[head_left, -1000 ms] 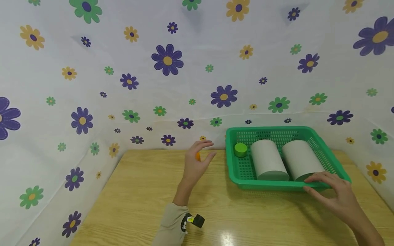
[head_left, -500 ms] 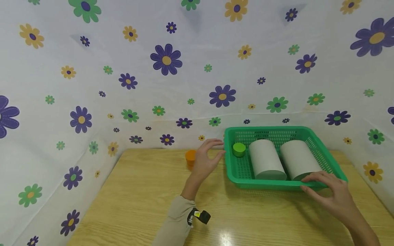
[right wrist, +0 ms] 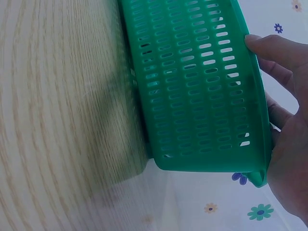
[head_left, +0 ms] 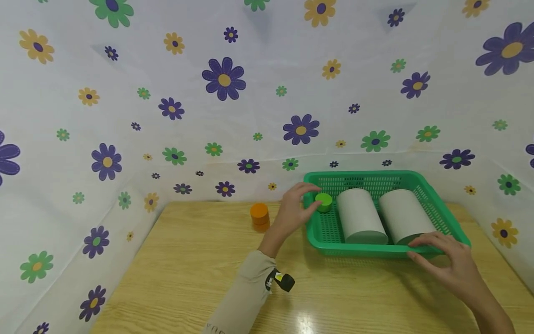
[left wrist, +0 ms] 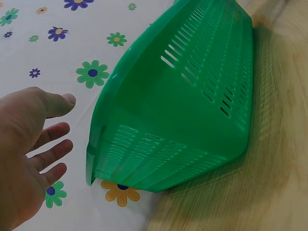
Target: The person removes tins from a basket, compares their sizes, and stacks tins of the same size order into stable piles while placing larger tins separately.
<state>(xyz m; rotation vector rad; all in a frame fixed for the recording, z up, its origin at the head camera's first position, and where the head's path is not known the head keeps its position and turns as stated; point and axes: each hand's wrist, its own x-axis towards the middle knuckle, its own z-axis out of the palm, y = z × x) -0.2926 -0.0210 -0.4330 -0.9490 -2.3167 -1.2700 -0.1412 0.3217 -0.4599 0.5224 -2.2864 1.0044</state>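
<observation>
A green plastic basket (head_left: pixel 359 249) with slotted walls sits on the wooden table. Inside lie two large white cylinders (head_left: pixel 360 215), and a small bright-green cylinder (head_left: pixel 324 201) is in the far left corner. My left hand (head_left: pixel 294 208) reaches over the basket's left rim, thumb and fingers spread apart beside the small green cylinder; its thumb tip overlaps that cylinder in the head view. In the left wrist view, the left hand (left wrist: pixel 36 149) shows nothing between thumb and fingers. My right hand (head_left: pixel 452 264) pinches the near rim at the right, its thumb outside the wall (right wrist: pixel 207 86).
An orange stack of short cylinders (head_left: pixel 260 217) stands on the table (head_left: pixel 200 260), left of the basket. A floral white sheet (head_left: pixel 250 116) rises behind the table and along its sides. A black camera strap (head_left: pixel 279 280) circles the left wrist.
My left hand has moved right, away from the orange stack and over the basket's left rim, leaving the stack in full view. The right hand keeps its hold on the near rim.
</observation>
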